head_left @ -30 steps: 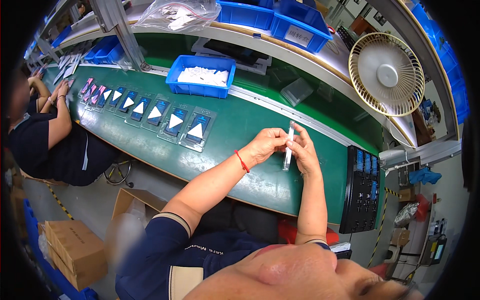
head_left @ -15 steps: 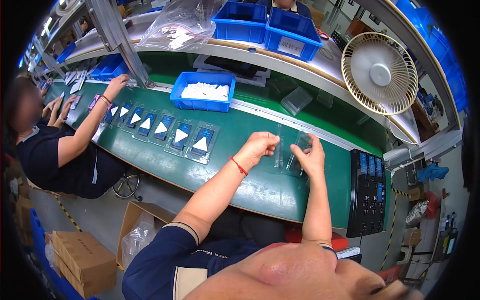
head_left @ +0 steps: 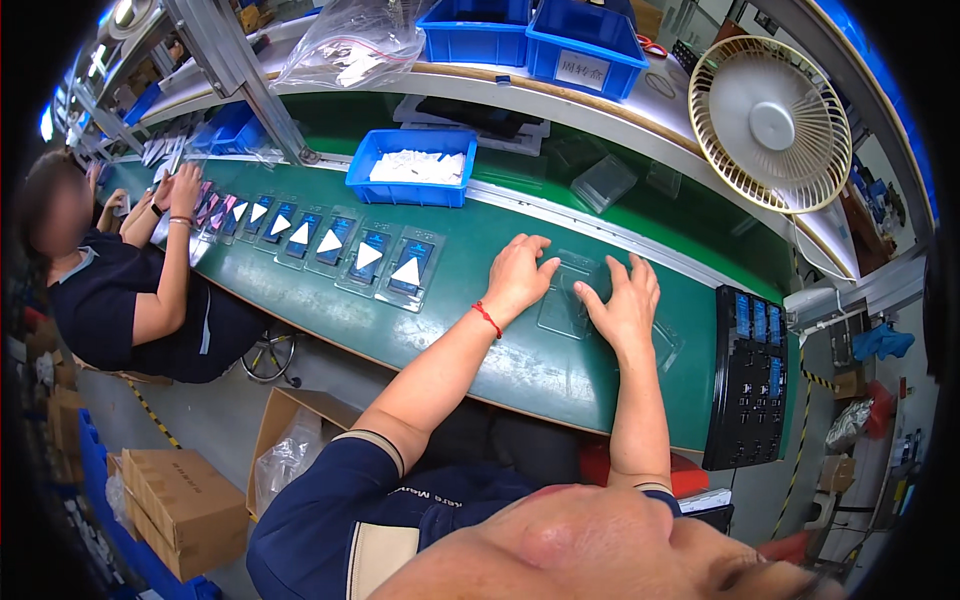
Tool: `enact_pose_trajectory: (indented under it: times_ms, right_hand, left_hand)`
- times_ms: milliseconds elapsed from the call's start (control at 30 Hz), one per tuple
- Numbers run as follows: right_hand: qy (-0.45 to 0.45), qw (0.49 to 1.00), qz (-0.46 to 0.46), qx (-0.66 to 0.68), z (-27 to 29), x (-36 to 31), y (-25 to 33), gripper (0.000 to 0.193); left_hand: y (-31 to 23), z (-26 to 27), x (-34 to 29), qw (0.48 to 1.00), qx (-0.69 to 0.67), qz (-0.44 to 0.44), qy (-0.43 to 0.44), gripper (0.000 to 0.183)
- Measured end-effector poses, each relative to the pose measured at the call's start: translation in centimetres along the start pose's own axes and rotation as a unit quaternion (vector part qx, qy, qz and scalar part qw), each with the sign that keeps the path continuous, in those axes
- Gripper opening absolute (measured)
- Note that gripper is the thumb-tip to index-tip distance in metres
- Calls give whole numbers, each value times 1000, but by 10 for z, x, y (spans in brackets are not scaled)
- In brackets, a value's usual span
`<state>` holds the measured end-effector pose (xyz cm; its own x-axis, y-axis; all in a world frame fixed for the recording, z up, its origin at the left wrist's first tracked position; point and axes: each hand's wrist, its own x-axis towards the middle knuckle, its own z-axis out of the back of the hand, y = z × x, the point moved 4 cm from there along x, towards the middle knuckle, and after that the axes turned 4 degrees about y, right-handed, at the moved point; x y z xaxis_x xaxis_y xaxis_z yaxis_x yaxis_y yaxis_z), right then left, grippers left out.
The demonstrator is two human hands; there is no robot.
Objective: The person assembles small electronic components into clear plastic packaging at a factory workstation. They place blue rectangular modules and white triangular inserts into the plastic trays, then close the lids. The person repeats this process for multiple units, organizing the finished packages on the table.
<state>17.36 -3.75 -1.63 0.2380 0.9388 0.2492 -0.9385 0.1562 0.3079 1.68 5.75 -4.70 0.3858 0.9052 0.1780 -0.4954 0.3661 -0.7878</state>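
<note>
A clear plastic blister tray [head_left: 563, 318] lies flat on the green tabletop between my hands. By its left edge is my left hand [head_left: 517, 274], fingers apart and gripping nothing. My right hand [head_left: 625, 305] is spread at the tray's right side, thumb toward it; whether the fingertips touch the plastic I cannot tell. A second clear plastic piece [head_left: 668, 346] shows to the right of my right wrist. Left of my hands runs a row of several clear packs, each with a dark blue item and a white triangle, the closest being this pack [head_left: 408, 272].
A blue bin [head_left: 411, 197] of white pieces stands at the table's back. At the right end lies a black tray [head_left: 735, 400] with small blue-topped items. A fan [head_left: 770, 125] hangs over the back right. A co-worker [head_left: 120, 270] sits at the left, hands over the table.
The clear tray, held up on edge before, now lies flat on the table. Both my hands have opened around it. The co-worker's arm has drawn back to the left.
</note>
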Motion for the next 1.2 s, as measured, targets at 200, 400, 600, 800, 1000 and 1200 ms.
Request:
enact_pose_trajectory:
  times_ms: [200,400,600,800,1000,1200]
  right_hand:
    - [101,975,190,62,-8,-12,36,87]
    - [213,964,157,27,-20,-15,30,85]
    - [225,962,148,39,-15,-11,25,79]
    - [226,963,141,44,-17,-12,22,78]
    - [225,962,148,39,-18,-11,23,77]
    - [214,964,145,56,-18,-9,19,76]
  left_hand:
    - [6,-2,4,993,59,-62,-81,43]
    - [21,-1,62,966,184,-112,-141,35]
    - [50,-1,140,907,407,-74,-81,14]
    - [24,5,127,840,463,-261,-108,10]
    - [-24,17,27,816,380,-382,-210,24]
    - [-17,22,-25,854,369,-325,-169,23]
